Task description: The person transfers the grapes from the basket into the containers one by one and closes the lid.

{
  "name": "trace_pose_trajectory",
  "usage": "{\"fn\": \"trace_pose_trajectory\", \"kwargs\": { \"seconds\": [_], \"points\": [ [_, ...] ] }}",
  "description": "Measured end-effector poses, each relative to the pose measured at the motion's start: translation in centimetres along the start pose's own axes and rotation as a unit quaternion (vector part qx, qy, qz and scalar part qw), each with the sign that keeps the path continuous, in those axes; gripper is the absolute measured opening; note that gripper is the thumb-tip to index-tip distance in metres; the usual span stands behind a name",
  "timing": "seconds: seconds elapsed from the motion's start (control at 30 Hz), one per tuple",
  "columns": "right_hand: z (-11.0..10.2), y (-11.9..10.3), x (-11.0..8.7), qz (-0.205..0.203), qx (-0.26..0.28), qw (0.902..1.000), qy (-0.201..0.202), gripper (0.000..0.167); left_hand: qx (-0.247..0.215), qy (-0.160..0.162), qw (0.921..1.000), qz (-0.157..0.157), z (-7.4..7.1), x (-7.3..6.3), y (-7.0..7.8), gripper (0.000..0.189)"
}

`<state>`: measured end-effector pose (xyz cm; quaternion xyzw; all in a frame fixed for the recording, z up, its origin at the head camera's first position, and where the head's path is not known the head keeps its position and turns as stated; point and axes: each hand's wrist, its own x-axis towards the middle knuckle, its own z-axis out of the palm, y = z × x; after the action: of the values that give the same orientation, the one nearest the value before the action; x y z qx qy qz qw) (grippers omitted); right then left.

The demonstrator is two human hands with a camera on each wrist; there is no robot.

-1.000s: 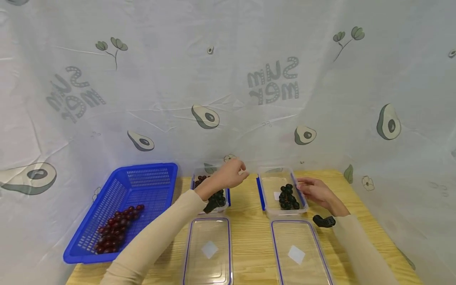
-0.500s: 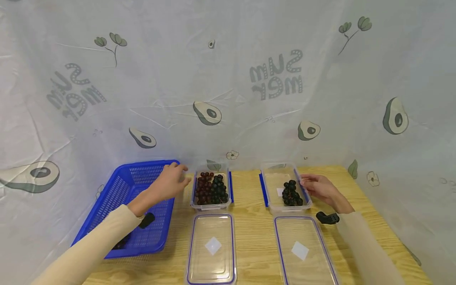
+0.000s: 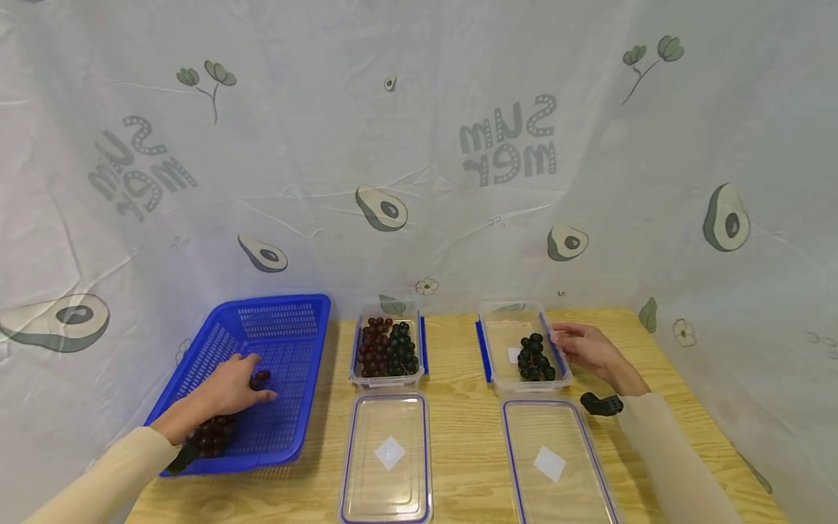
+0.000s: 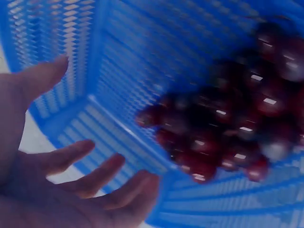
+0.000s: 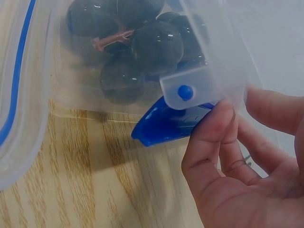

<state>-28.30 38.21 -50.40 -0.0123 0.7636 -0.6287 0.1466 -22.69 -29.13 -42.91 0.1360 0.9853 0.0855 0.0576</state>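
Observation:
My left hand (image 3: 230, 384) is inside the blue plastic basket (image 3: 322, 342), fingers spread, over a bunch of dark red grapes (image 3: 212, 437). In the left wrist view the red grapes (image 4: 228, 118) lie just beyond the fingertips, apart from them. My right hand (image 3: 592, 353) is at the right side of a clear plastic food container (image 3: 504, 335) that holds a bunch of dark green grapes (image 3: 535, 358). Up close, loosely bent fingers of the right hand (image 5: 237, 166) touch the container's corner by its hanging blue clasp (image 5: 166, 126).
A second clear container (image 3: 388, 380), with red and dark green grapes side by side, stands left of the first. Two clear lids with blue seals, a left lid (image 3: 386, 487) and a right lid (image 3: 556, 502), lie in front. A patterned curtain (image 3: 419, 145) hangs behind the wooden table (image 3: 461, 437).
My left hand has moved left from above the left container, down into the basket over the red grapes. The right hand stays at the right container's side.

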Motion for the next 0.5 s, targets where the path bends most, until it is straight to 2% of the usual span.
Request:
{"fn": "trace_pose_trajectory", "kwargs": {
  "seconds": [0.13,0.27,0.37,0.5],
  "points": [
    [0.0,0.0,0.0,-0.003,-0.001,1.0000,0.002,0.063,-0.002,-0.035,0.9991,-0.022,0.4,-0.6,-2.0,0.096],
    [0.0,0.0,0.0,-0.004,0.007,1.0000,0.003,0.065,-0.017,-0.042,0.9978,-0.047,0.4,-0.9,-3.6,0.104],
    [0.0,0.0,0.1,-0.003,0.014,0.9999,0.000,0.065,-0.031,-0.050,0.9962,-0.065,0.1,-1.2,-4.6,0.107],
    [-0.1,0.2,0.1,0.002,0.014,0.9999,0.005,0.064,-0.054,-0.082,0.9917,-0.083,-0.1,-1.5,-5.4,0.114]
  ]
}}
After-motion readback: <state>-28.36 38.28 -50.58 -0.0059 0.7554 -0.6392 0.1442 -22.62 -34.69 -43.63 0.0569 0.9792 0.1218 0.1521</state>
